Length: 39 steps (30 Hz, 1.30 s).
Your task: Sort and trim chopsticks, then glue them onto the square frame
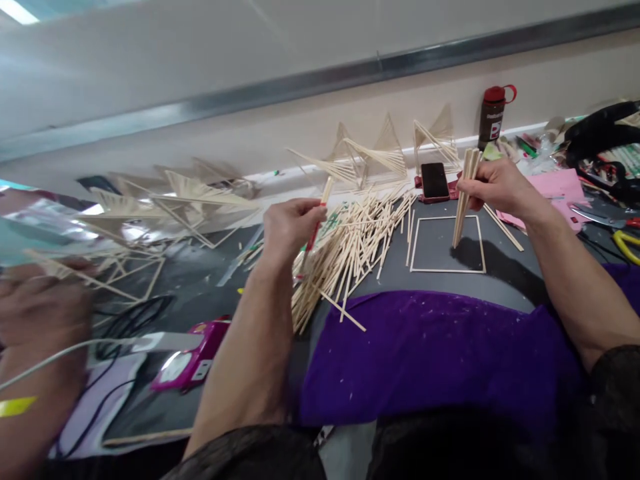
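Note:
My right hand (497, 183) is closed around a bundle of thin wooden sticks (461, 220). The bundle stands nearly upright, its lower ends over or on the dark tabletop inside a square stick frame (448, 271); I cannot tell whether they touch. My left hand (287, 230) pinches a slim pale stick piece with red markings (314, 235), held at a slant. Below and right of that hand spreads a big heap of loose wooden sticks (357, 243). A few single sticks lie beside the frame.
Stick models (375, 157) stand along the wall, with a phone (435, 181) and a bottle (493, 117) nearby. Purple cloth (430, 353) covers the front edge. Scissors (600, 217) lie right. Left are a pink power strip (193, 357) and another person's blurred hand (45, 303).

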Available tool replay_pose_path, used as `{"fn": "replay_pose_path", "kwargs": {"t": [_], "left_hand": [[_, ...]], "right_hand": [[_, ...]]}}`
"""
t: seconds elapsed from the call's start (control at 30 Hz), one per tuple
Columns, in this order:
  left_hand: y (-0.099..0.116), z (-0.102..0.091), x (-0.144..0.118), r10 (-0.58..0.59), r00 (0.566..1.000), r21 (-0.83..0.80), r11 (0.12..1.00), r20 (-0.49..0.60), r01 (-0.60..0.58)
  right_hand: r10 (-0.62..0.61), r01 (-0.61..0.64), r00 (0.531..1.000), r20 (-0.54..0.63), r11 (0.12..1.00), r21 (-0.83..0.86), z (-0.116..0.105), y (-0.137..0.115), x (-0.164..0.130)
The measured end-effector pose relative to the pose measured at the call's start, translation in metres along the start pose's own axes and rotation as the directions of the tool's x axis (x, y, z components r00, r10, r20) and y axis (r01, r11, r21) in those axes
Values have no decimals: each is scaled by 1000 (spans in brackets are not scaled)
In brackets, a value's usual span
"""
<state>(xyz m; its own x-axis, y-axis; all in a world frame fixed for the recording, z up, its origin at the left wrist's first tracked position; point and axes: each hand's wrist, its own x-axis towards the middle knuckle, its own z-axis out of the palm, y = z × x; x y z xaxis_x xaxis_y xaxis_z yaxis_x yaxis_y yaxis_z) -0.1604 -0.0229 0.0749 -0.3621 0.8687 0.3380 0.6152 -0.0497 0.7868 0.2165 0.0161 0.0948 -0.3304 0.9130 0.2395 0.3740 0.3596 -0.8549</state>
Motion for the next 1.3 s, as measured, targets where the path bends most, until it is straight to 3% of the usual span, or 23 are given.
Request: {"fn": "replay_pose_path", "kwargs": {"t": [0.13, 0.2, 0.27, 0.33, 0.37, 0.43, 0.47, 0.5, 0.53, 0.57, 0.6, 0.7, 0.83, 1.03, 1.3], "left_hand": [[-40, -20, 23, -15, 995, 289, 956, -101, 44], [-46, -25, 34, -9, 994, 457, 887, -108, 58], [-39, -21, 37, 13, 993, 514, 856, -115, 48], [-17, -8, 26, 75, 992, 418, 908, -105, -24], [-1, 2, 14, 80, 996, 300, 952, -51, -61], [35, 27, -19, 39, 987, -56, 998, 155, -31], [53, 41, -39, 54, 965, -141, 990, 257, -18], [70, 55, -58, 64, 929, -211, 977, 366, 16], [83, 68, -75, 60, 860, -312, 943, 507, 118], [93, 81, -90, 70, 797, -371, 907, 600, 200], [98, 92, -102, 79, 760, -406, 878, 644, 252], [95, 115, -116, 37, 746, -442, 824, 665, 353], [78, 127, -116, -30, 730, -431, 791, 683, 435], [74, 131, -119, -118, 732, -439, 733, 671, 520], [68, 131, -116, -166, 711, -463, 655, 683, 598]], "right_hand": [[-15, 15, 1000, 10, 1000, 8, 4, 6, -1], [-14, 14, 1000, 8, 1000, 22, 6, 7, -2], [2, -3, 1000, 17, 998, 64, 7, 4, -2], [36, -42, 998, 50, 990, 136, 9, -1, -2], [56, -69, 996, 73, 981, 182, 11, -4, -2], [93, -126, 987, 131, 953, 274, 16, -9, -3], [105, -152, 981, 163, 937, 314, 19, -12, -3], [113, -176, 974, 196, 921, 347, 22, -14, -4], [117, -198, 966, 230, 907, 371, 25, -15, -5], [120, -218, 958, 262, 897, 385, 27, -16, -6], [124, -236, 948, 294, 891, 387, 30, -17, -6], [138, -265, 923, 359, 905, 332, 36, -15, -6], [161, -255, 908, 387, 945, 204, 42, -5, -3], [186, -271, 909, 373, 944, 189, 47, 1, -2], [193, -338, 888, 416, 890, 307, 50, 5, -2]]}}
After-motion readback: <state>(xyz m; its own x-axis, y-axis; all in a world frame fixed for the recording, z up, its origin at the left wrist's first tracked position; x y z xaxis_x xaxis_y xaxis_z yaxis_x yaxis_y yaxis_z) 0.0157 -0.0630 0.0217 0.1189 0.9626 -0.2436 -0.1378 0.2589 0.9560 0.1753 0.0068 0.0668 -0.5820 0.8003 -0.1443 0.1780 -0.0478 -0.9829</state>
